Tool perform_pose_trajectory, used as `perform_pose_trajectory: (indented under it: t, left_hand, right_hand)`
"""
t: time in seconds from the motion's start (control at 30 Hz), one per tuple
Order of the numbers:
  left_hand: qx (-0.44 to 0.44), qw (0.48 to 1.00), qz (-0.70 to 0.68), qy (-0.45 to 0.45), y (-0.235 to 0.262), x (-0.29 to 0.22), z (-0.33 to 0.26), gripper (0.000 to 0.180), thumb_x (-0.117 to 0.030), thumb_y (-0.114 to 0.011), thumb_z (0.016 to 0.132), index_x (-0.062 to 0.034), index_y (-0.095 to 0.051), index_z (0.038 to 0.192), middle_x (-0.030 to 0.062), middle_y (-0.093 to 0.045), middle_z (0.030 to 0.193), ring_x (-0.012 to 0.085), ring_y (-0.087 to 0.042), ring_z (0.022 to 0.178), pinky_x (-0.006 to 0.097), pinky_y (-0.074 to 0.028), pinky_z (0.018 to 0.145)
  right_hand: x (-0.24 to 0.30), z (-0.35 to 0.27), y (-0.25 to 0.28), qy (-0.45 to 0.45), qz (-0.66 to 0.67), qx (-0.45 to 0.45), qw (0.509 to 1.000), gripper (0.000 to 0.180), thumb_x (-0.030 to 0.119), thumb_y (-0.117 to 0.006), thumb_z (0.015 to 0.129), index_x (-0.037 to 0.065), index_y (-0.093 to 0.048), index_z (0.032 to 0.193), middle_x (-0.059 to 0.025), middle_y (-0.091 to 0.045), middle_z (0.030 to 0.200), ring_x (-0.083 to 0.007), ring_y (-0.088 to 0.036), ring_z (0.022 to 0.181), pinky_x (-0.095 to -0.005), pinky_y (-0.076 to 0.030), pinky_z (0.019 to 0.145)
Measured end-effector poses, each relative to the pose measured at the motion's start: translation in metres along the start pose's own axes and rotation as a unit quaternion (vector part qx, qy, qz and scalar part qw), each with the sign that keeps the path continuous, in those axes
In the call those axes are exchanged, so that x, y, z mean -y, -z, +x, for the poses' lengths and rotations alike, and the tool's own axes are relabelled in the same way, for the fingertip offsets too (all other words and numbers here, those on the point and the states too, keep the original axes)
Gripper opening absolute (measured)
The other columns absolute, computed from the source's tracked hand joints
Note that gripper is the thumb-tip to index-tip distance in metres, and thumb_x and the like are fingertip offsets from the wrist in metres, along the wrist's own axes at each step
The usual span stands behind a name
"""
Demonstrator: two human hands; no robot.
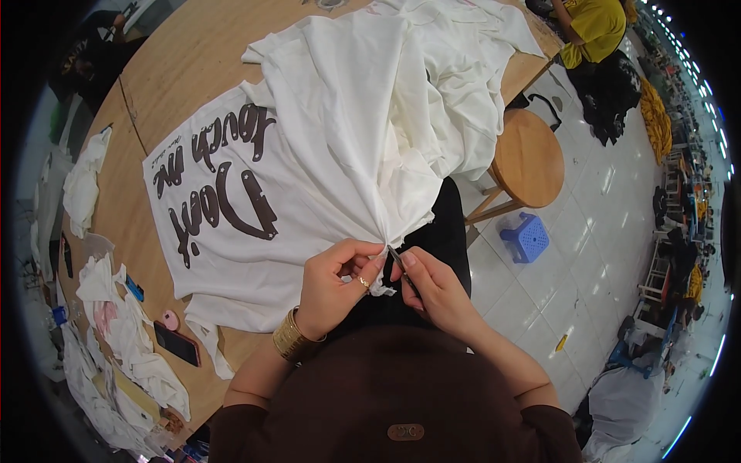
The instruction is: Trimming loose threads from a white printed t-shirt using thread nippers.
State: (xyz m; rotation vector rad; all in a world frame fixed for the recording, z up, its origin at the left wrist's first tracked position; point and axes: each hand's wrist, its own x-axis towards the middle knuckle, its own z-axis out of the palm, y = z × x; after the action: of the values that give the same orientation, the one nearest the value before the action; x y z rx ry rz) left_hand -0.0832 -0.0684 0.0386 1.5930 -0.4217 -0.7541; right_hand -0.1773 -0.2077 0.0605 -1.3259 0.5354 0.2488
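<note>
One hand, my left hand (330,284), pinches the white garment (332,116) spread ahead of it while my right hand (436,289) grips a dark tool (394,253) beside it, apparently trimming, which next calls for steady tension.

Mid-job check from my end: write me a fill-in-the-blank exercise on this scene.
The left hand pinches cloth that is mainly ____.
The hand holding the dark tool is the ____ one.
The gold bracelet circles the ____ wrist.
The blue stool stands on the tiled ____.
Missing words: white; right; left; floor
</note>
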Motion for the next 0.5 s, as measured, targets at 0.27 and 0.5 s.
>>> perform_pose_trajectory:
  t: [0.27, 0.5]
  left_hand:
    - [-0.006, 0.999, 0.040, -0.035, -0.0002, -0.0009, 0.0011, 0.014, -0.001, -0.061, 0.079, 0.0003, -0.061, 0.093, 0.0034, -0.061, 0.070, 0.0053, -0.054, 0.061, 0.020, -0.044, 0.056]
    - [-0.007, 0.999, 0.036, -0.022, -0.0010, 0.0010, 0.0013, 0.015, -0.001, -0.061, 0.079, 0.0000, -0.062, 0.094, 0.0033, -0.060, 0.069, 0.0056, -0.054, 0.060, 0.020, -0.045, 0.056]
  right_hand:
    - [0.0003, 0.0019, -0.0019, -0.018, 0.008, -0.022, 1.000, 0.031, 0.028, -0.034, 0.097, 0.004, -0.047, 0.081, 0.0026, -0.036, 0.051, -0.0042, -0.032, 0.047, -0.0201, -0.028, 0.044]
    - [-0.0041, 0.0016, -0.0013, -0.041, 0.056, -0.015, 0.997, 0.031, 0.028, -0.034, 0.097, 0.005, -0.046, 0.081, 0.0033, -0.035, 0.049, -0.0037, -0.031, 0.045, -0.0200, -0.027, 0.042]
